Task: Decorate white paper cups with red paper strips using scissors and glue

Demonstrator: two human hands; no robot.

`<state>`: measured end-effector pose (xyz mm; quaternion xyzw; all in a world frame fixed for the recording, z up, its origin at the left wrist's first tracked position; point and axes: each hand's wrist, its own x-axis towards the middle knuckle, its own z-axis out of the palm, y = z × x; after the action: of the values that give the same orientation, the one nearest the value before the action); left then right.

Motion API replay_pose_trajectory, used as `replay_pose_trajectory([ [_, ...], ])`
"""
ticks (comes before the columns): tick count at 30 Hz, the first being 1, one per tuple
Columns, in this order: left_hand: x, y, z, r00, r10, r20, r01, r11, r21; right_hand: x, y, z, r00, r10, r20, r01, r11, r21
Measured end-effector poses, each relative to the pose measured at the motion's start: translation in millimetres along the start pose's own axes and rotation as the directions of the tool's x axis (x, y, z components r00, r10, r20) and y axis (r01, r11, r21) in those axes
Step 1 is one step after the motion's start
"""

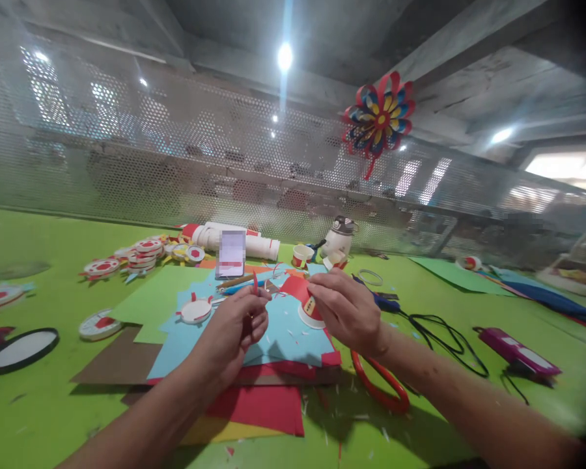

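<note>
Surface: a bright green table (444, 417) is carrying the work, with paper scraps lying scattered near its front edge. Coloured sheets are overlapping at centre; a light-blue sheet (293, 345) is lying uppermost in front of the hands. Round red-and-white pieces (146, 251) are sitting in a pile at left. A phone (231, 254) is standing upright before white rolls (264, 247).

Room: a perforated metal screen (185, 143) is running behind the table under a grey ceiling with lit lamps. A petalled ornament (381, 120) is hanging at upper right.

Containers: a small cup (302, 256) is standing beyond the sheets, its mouth facing up; contents not discernible. Just right of it, a white jug (338, 240) with a dark top is standing; its inside is hidden.

Hands: apart. The left hand (237, 322) is pinching a thin red strip (254, 283) above the blue sheet. The right hand (349, 309) is curling its fingers at a red piece with a white rim (311, 318); cannot tell whether it is gripping it.
</note>
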<state>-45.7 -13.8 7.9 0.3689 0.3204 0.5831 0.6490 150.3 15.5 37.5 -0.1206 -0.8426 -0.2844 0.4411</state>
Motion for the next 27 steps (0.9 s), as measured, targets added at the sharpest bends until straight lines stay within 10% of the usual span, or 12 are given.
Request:
replay_pose_trajectory([
  [10,-6,0,1.8,0.971,-0.213,0.108,0.222,0.972,-0.072,-8,-34,-11,0.993,0.108,-0.052,-0.101,0.987,0.124],
  [16,0,-1,-1.6,0.992,-0.102,0.07,0.101,0.995,0.01,-12,-7,2,0.974,0.224,0.024,-0.226,0.967,0.12],
  [19,7,-3,-6.2,0.998,-0.054,-0.042,0.057,0.995,0.078,-4,30,25,0.821,0.42,0.388,-0.456,0.89,0.0],
  [27,17,-15,-19.3,0.994,-0.07,-0.087,0.089,0.966,0.242,5,107,80,0.557,0.505,0.66,-0.614,0.785,-0.083],
])
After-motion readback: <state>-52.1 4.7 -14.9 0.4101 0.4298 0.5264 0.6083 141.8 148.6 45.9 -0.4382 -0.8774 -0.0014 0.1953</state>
